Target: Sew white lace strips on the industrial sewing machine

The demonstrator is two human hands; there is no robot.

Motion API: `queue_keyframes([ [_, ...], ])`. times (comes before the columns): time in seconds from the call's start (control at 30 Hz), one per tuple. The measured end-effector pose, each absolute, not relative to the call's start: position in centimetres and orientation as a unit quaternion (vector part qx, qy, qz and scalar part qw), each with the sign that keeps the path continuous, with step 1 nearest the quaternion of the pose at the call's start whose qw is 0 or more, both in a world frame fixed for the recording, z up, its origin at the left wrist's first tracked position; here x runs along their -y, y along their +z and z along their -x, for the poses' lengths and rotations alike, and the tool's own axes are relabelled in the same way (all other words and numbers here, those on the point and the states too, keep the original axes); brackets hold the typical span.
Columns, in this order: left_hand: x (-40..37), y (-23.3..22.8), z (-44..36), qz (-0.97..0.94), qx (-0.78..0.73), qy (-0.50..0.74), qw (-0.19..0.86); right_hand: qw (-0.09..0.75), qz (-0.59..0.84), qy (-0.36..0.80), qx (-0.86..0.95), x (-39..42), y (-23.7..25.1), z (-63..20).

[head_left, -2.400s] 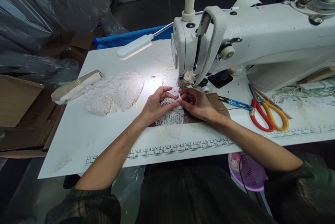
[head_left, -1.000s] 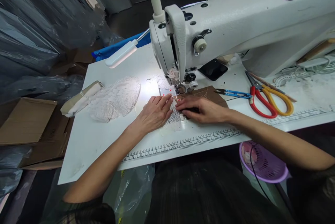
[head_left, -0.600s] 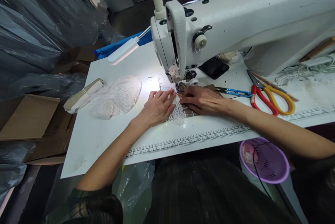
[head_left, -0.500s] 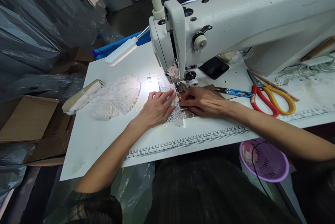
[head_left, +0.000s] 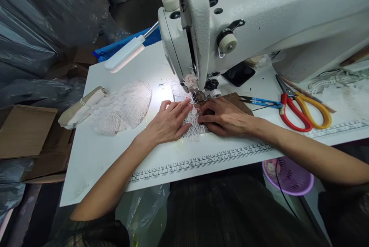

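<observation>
A strip of white lace (head_left: 192,129) lies under the presser foot (head_left: 198,96) of a white sewing machine (head_left: 268,12). My left hand (head_left: 168,123) rests flat on the lace, fingers stretched toward the needle area. On the other side, my right hand (head_left: 226,118) has bent fingers, with the fingertips pinched at the lace's right edge. Beneath that hand, a brown plate (head_left: 236,102) shows beside the machine's metal bed. The needle point itself cannot be made out.
Gathered white lace (head_left: 123,106) and a tied fabric roll (head_left: 83,106) lie left. To the right are blue thread snips (head_left: 265,102), red-and-yellow scissors (head_left: 296,114) and a dark phone (head_left: 239,74). A lamp (head_left: 125,54) lights the table; a purple basket (head_left: 300,181) stands below its edge.
The view has shifted closer to the machine. Both hands keep nearly the same places on the lace, and slightly less of it shows beyond my fingers toward the front.
</observation>
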State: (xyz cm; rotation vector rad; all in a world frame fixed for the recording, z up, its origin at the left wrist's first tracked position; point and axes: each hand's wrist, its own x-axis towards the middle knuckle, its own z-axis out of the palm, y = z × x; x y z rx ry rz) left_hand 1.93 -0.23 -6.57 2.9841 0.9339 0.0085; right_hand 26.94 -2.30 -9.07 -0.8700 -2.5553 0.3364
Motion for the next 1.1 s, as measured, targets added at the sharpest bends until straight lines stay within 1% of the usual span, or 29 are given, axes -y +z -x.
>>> queue_keyframes([
  [0.17, 0.2, -6.3, -2.8, -0.945, -0.324, 0.037, -0.004, 0.22, 0.311, 0.118, 0.917, 2.5, -9.0, -26.9],
  [0.37, 0.6, -6.9, -3.4, -0.935, -0.35, 0.06, -0.003, 0.261, 0.315, 0.215, 0.886, 1.3, -8.8, -27.7],
  [0.6, 0.9, -7.4, -3.2, -0.932, -0.356, 0.051, -0.029, 0.218, 0.296, 0.133, 0.92, 1.0, -9.1, -27.3],
  [0.8, 0.9, -7.2, -3.2, -0.934, -0.349, 0.042, -0.056, 0.23, 0.307, 0.14, 0.913, 1.5, -9.5, -27.1],
  [0.97, 1.1, -7.3, -3.3, -0.93, -0.36, 0.057, -0.048, 0.235, 0.318, 0.145, 0.907, 1.7, -9.6, -27.0],
  [1.1, 0.7, -7.2, -3.4, -0.933, -0.356, 0.04, -0.041, 0.242, 0.327, 0.15, 0.901, 1.9, -9.6, -26.8],
])
